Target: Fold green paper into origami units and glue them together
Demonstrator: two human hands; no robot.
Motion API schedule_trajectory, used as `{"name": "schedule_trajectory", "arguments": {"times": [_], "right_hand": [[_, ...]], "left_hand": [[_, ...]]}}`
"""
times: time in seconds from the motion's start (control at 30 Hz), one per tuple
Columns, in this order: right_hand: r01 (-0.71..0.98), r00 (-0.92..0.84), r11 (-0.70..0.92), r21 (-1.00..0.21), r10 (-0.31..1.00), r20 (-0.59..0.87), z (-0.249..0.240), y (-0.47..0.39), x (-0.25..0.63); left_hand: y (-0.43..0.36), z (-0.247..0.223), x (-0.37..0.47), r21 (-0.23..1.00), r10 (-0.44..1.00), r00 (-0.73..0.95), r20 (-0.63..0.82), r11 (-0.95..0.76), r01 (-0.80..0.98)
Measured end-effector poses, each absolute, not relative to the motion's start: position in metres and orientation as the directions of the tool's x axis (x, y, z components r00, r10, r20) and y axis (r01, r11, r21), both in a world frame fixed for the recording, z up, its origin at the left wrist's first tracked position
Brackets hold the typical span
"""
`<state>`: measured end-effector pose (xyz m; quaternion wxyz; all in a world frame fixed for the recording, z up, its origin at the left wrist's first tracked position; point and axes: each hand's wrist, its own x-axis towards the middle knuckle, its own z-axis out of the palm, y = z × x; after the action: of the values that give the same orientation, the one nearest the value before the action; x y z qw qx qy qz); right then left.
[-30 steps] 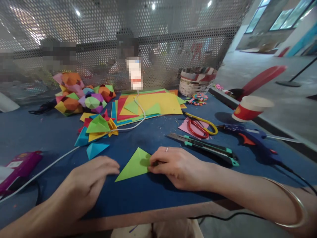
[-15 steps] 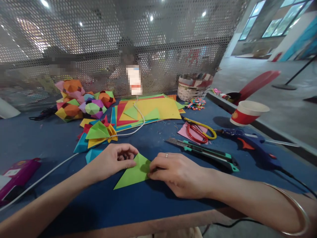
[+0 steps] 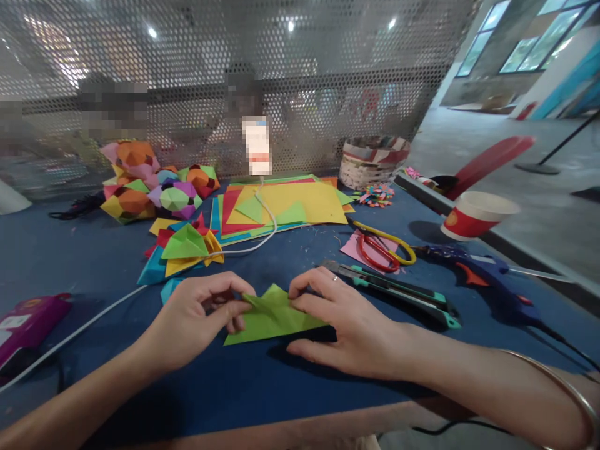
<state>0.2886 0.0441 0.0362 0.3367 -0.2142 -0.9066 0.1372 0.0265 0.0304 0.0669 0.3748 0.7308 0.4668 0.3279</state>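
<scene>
A green sheet of origami paper (image 3: pixel 274 320) lies on the blue tabletop in front of me, partly folded, with a small peak standing at its top edge. My left hand (image 3: pixel 201 315) pinches the paper's upper left side between thumb and fingers. Over the right part of the sheet is my right hand (image 3: pixel 344 322), with a ring on one finger. Its fingertips touch the paper, while the thumb is spread away below, off the sheet. The paper's right end is hidden under that hand. Just beyond the right hand lies a green-and-black utility knife (image 3: pixel 398 292).
Folded paper pieces (image 3: pixel 185 244) and finished paper balls (image 3: pixel 159 184) sit at left, near a purple box (image 3: pixel 32 325). Colored sheets (image 3: pixel 304 203) lie ahead, crossed by a white cable. Scissors (image 3: pixel 382 250), a glue gun (image 3: pixel 487 272), a paper cup (image 3: pixel 475 215) and a woven basket (image 3: pixel 372 165) stand right.
The green paper has gone from a triangle to a wider, lower shape with a raised fold. My right hand has opened, its thumb moving away from the fingers; my left still pinches the paper.
</scene>
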Motion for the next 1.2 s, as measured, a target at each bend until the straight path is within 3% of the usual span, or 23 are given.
{"name": "schedule_trajectory", "arguments": {"times": [0.2, 0.43, 0.63, 0.93, 1.2], "right_hand": [[0.317, -0.664, 0.916, -0.247, 0.4, 0.631, 0.034, 0.047, 0.291], [0.321, -0.688, 0.938, -0.129, 0.324, 0.649, 0.035, 0.045, 0.292], [0.321, -0.713, 0.936, -0.147, 0.341, 0.613, 0.031, 0.047, 0.29], [0.285, -0.733, 0.933, -0.221, 0.361, 0.577, 0.027, 0.048, 0.289], [0.281, -0.767, 0.918, -0.28, 0.39, 0.509, 0.025, 0.048, 0.291]], "left_hand": [[0.023, 0.066, 0.019, 0.624, 0.743, 0.492, 0.453, -0.659, 0.42], [0.024, 0.058, 0.018, 0.389, 0.607, 0.668, 0.431, -0.793, 0.469], [0.026, 0.045, 0.011, 0.152, 0.512, 0.723, 0.463, -0.85, 0.505], [0.017, 0.047, 0.014, 0.002, 0.425, 0.762, 0.489, -0.874, 0.487], [0.013, 0.052, 0.018, 0.038, 0.422, 0.77, 0.478, -0.886, 0.462]]}}
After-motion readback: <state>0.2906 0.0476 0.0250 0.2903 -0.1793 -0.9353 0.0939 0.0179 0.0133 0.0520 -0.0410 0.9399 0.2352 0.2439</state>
